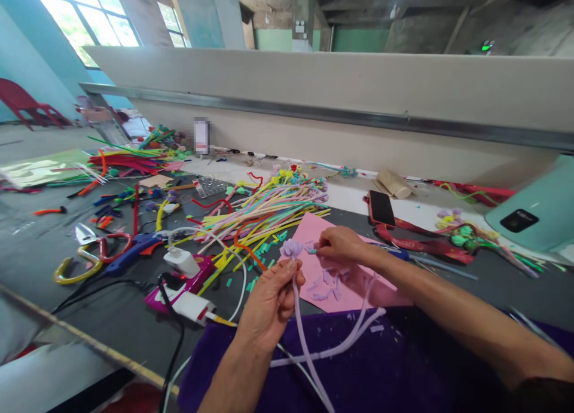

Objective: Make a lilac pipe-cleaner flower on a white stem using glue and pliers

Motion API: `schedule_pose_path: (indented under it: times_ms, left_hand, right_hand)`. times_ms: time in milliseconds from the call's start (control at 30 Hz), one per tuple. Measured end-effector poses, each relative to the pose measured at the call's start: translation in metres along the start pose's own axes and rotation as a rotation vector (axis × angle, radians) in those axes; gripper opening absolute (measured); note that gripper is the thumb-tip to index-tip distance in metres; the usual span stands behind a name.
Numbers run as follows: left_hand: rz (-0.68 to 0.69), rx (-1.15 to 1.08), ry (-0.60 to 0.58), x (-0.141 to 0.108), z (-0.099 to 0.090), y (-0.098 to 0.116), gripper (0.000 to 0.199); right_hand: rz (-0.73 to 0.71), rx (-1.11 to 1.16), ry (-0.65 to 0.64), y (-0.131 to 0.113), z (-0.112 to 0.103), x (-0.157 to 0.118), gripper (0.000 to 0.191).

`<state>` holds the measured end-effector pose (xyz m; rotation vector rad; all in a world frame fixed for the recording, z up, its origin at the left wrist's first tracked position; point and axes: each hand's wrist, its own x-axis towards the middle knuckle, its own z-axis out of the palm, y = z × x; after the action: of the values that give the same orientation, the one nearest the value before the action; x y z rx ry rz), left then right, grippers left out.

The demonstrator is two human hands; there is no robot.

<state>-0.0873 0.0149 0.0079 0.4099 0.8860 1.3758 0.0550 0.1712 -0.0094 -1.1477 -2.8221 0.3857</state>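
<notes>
My left hand [274, 293] pinches a lilac pipe-cleaner flower [292, 249] just under its looped head. Long lilac pipe-cleaner stems [301, 329] trail down from there across the dark purple cloth [359, 371]. To the right, my right hand [338, 244] is closed in a pinch over the pink sheet [309, 228], its fingertips at short lilac and teal pipe-cleaner pieces [310, 249]. Fingers partly hide what they grip. Several more cut lilac pieces [327, 286] lie scattered on the sheet below that hand.
Behind the hands spreads a heap of coloured pipe cleaners [264, 207]. On the left are a purple power strip [204, 272] with plugged chargers, red-handled pliers [107, 248] and a blue glue gun [134, 251]. A phone [381, 208] and teal container [538, 204] stand right.
</notes>
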Motion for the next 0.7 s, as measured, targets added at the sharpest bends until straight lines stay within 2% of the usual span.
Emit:
schedule_pose_path:
  times_ms: [133,267,500,600,700]
  left_hand:
    - [-0.002,-0.019,0.023,0.001,-0.001,0.000,0.016]
    - [-0.031,-0.034,0.048,0.001,-0.003,-0.001,0.017]
    - [-0.091,0.021,-0.024,0.002,-0.002,-0.012,0.018]
    - [-0.092,0.040,-0.023,0.003,0.001,-0.020,0.016]
    - [-0.120,0.043,0.005,0.003,0.005,-0.027,0.014]
  right_hand:
    - [-0.034,0.054,0.020,-0.008,0.004,-0.001,0.015]
    - [-0.065,0.207,0.040,-0.011,-0.008,-0.011,0.012]
    - [-0.100,0.606,0.013,-0.026,-0.025,-0.062,0.016]
    - [-0.068,0.862,0.049,-0.035,-0.026,-0.081,0.012]
    - [-0.083,0.939,0.107,-0.042,-0.027,-0.093,0.010]
